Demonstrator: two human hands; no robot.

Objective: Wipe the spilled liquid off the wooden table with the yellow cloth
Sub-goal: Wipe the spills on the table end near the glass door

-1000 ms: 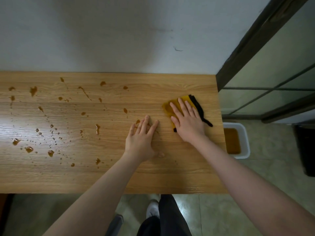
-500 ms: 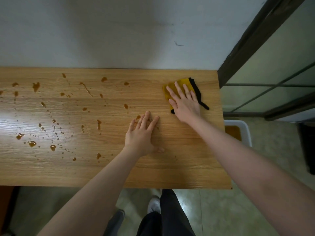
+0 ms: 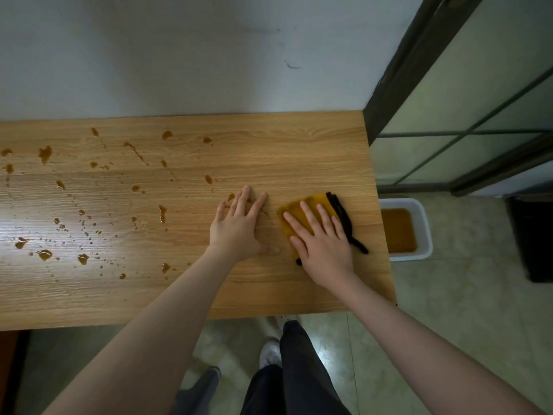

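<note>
The right hand (image 3: 324, 247) presses flat, fingers straight, on the yellow cloth (image 3: 302, 209); the left hand (image 3: 236, 229) rests flat on the wooden counter (image 3: 269, 151) beside brown spilled drops (image 3: 45, 152).

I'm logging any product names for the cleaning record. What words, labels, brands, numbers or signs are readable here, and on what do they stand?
None: no readable text shows anywhere in this view.
yellow cloth: black edging only, no label visible.
white tub: plain rim, no print.
wooden table: wood grain and brown drops only.
wall: a small dark scuff, not writing.
</note>
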